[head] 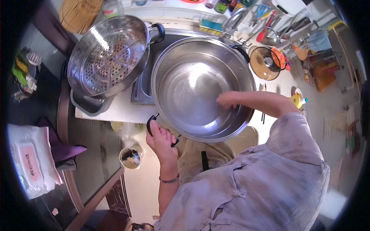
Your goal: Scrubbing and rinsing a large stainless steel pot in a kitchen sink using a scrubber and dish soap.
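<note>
A large stainless steel pot (185, 80) is held over the sink's edge, its wet inside facing up. My left hand (162, 138) grips its black side handle (150, 124) at the near left. Inside the pot, on its right, is my right hand (228, 99), bent down near the wall; its fingers are blurred and I cannot tell whether they hold anything. A second black handle (241, 53) shows at the pot's far right. To the left, a steel steamer tier with a perforated base (111, 62) leans above a grey basin (92, 105).
A glass lid (266, 63) lies right of the pot, near a yellow bottle (297, 100). A sponge (211, 26) sits in a rack by the faucet (235, 18). Below the counter stands a waste bin (131, 157). A pack of wipes (31, 161) lies at far left.
</note>
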A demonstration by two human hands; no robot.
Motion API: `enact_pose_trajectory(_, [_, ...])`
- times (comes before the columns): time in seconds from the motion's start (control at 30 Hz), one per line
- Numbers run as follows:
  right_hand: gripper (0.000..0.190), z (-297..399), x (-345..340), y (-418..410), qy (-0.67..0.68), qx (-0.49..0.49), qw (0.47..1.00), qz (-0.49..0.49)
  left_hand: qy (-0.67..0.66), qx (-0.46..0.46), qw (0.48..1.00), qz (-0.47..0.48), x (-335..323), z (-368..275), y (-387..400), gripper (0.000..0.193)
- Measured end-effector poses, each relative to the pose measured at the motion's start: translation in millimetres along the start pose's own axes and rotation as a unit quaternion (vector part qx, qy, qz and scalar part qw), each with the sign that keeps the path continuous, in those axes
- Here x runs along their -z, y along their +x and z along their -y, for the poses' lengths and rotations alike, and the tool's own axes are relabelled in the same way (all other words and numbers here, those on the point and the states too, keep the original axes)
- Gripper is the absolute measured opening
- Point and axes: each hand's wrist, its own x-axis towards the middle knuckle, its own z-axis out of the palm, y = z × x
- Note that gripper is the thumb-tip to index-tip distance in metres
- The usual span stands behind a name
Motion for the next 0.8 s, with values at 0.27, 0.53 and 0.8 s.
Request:
enact_pose_trajectory(0.27, [0.021,12.2,-21.5,-119.5,0.066,-0.024,0.750,-0.658,0.006,0.027,0.991,0.133,1.7,-8.4,14.2,0.009])
enact_pose_trajectory(0.53, [0.025,-39.9,-55.1,-110.1,0.414,-0.162,0.624,-0.643,0.141,0.052,0.968,0.199,-14.8,-26.1,16.5,0.014])
enact_pose_trajectory(0.8, [0.013,-78.9,-28.9,-70.1,0.692,-0.013,0.530,-0.489,0.189,0.067,0.968,0.152,-68.6,-33.1,44.6,0.012])
